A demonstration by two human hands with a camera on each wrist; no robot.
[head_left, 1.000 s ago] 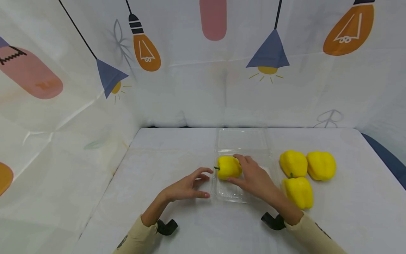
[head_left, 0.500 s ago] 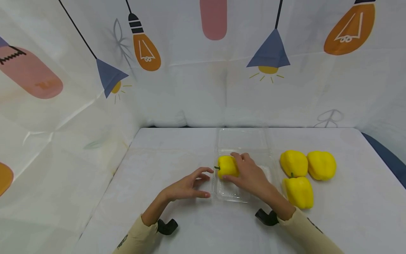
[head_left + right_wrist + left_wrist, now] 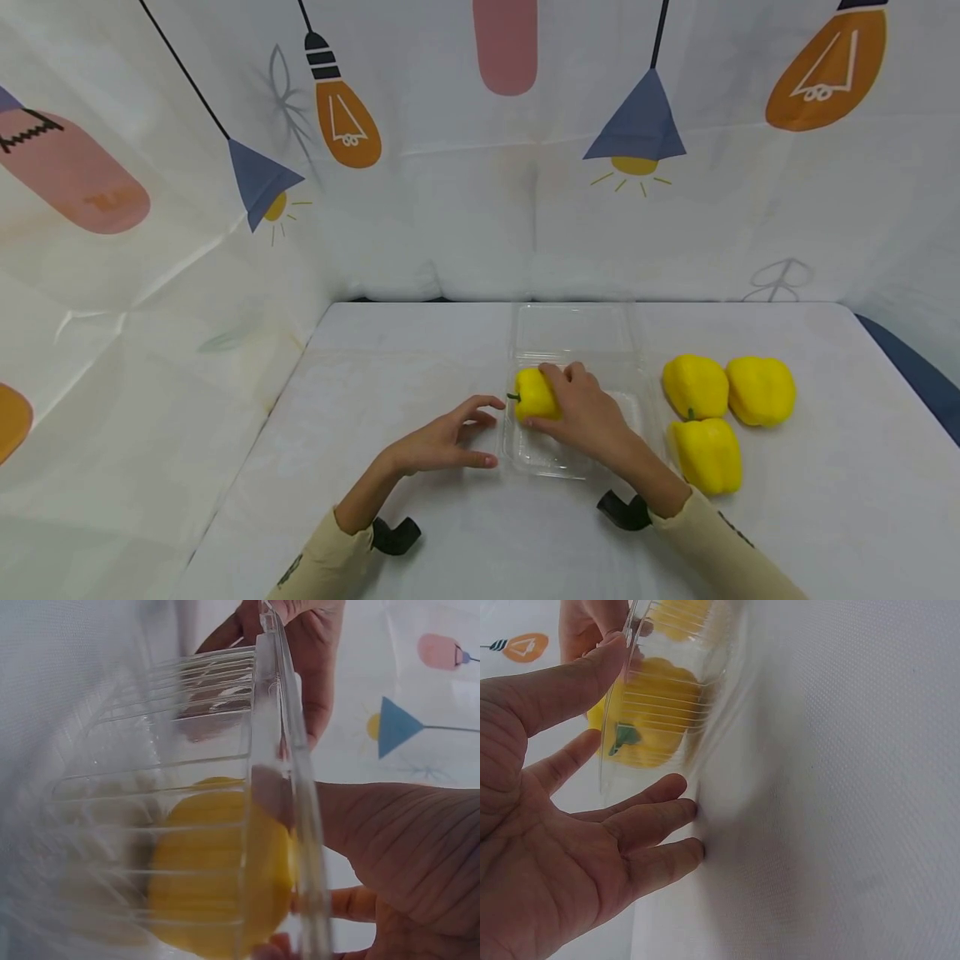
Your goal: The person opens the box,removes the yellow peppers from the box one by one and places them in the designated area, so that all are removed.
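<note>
A yellow bell pepper (image 3: pixel 534 396) with a green stem lies on its side in the left back part of a clear plastic clamshell box (image 3: pixel 551 460). My right hand (image 3: pixel 588 417) grips this pepper from the right, thumb in front and fingers behind. Through the box wall in the right wrist view, the same bell pepper (image 3: pixel 206 877) shows yellow. Just left of the box, my left hand (image 3: pixel 442 437) rests with relaxed, spread fingers and holds nothing. Its thumb and forefinger are close to the rim; whether they touch it I cannot tell.
Right of the box, three more yellow bell peppers lie grouped: one at the back left (image 3: pixel 695 387), one at the back right (image 3: pixel 760 392) and one in front (image 3: pixel 707 455). The box's clear lid (image 3: pixel 573 329) lies folded back toward the patterned curtain (image 3: pixel 465 217).
My right hand has shifted a little to the left, its fingers and thumb now farther over the bell pepper. The pepper's stem and my left hand have stayed in place.
</note>
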